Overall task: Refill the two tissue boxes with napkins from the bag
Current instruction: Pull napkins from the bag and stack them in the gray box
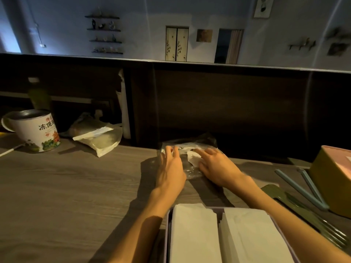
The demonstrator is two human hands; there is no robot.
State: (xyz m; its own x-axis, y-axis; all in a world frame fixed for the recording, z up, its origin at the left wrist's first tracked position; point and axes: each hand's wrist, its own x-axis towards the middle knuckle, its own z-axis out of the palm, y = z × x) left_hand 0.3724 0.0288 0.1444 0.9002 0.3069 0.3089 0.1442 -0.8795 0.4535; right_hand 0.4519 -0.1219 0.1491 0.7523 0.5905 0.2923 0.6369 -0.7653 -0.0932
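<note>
A clear plastic bag (190, 147) with a few white napkins (192, 157) lies on the wooden counter (76, 183) against the dark back panel. My left hand (171, 168) rests on the bag's left part, fingers straight. My right hand (216, 166) lies on its right part, fingers stretched over the napkins. Close to me sits a lilac tissue box (168, 224) holding two stacks of white napkins (193, 234). A yellow box with a pink inside (330, 179) stands at the right edge.
A printed tin can (36, 130) stands at the far left, and another bag with a white pack (98, 137) lies beside it. Blue chopsticks (300, 188) and green cutlery (307, 211) lie on the right. A white rolled tube (124, 111) leans on the back panel.
</note>
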